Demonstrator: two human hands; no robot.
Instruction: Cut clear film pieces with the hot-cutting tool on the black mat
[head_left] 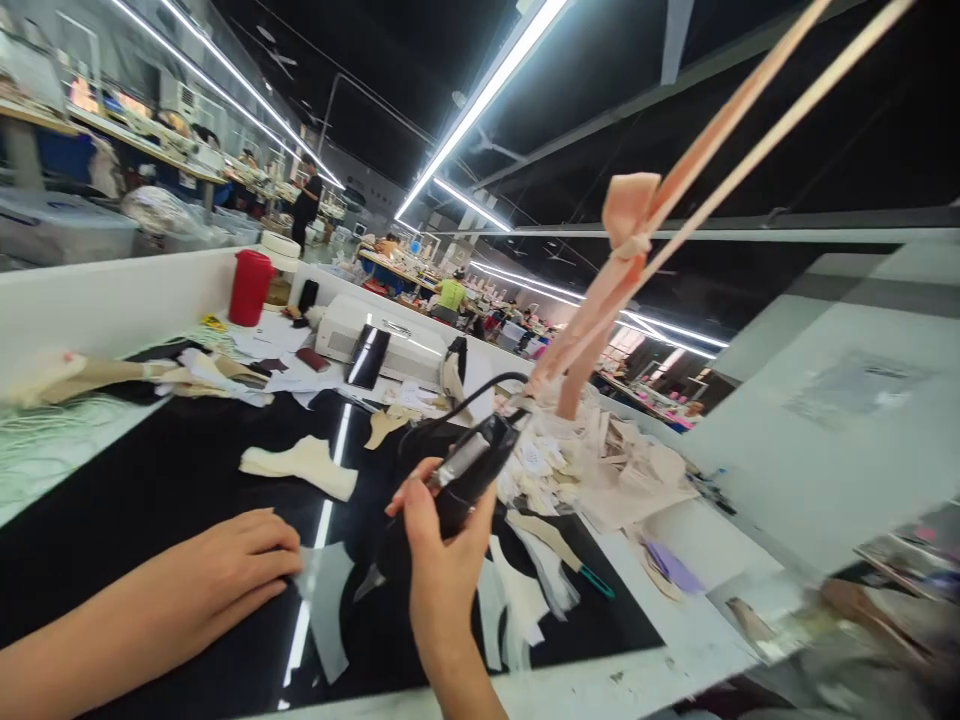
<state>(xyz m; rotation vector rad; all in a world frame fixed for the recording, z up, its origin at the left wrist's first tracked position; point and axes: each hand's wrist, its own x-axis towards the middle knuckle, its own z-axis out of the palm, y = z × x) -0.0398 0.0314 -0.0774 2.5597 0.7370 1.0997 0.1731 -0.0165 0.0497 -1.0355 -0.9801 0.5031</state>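
My left hand point(232, 565) lies palm down on the shiny black work surface point(202, 470), fingers lightly bent. Its fingertips touch the edge of a curved, sheer grey-white fabric piece point(328, 605); the thumb is mostly hidden. In my right hand point(442, 570) is a black corded handheld tool point(476, 465), gripped around its body and tilted. Its pointed metal tip point(369, 580) is just right of the sheer piece; whether it touches the surface I cannot tell. Peach fabric straps point(600, 310) run up from the tool's top end.
Cream cut piece point(300, 465) lies beyond my left hand. Other cut pieces point(517, 595) and a teal-handled tool point(596, 580) sit right of my right hand. Fabric scraps point(555, 460), a white machine point(382, 340) and a red container point(250, 287) stand farther back. A black cord point(480, 390) arches behind.
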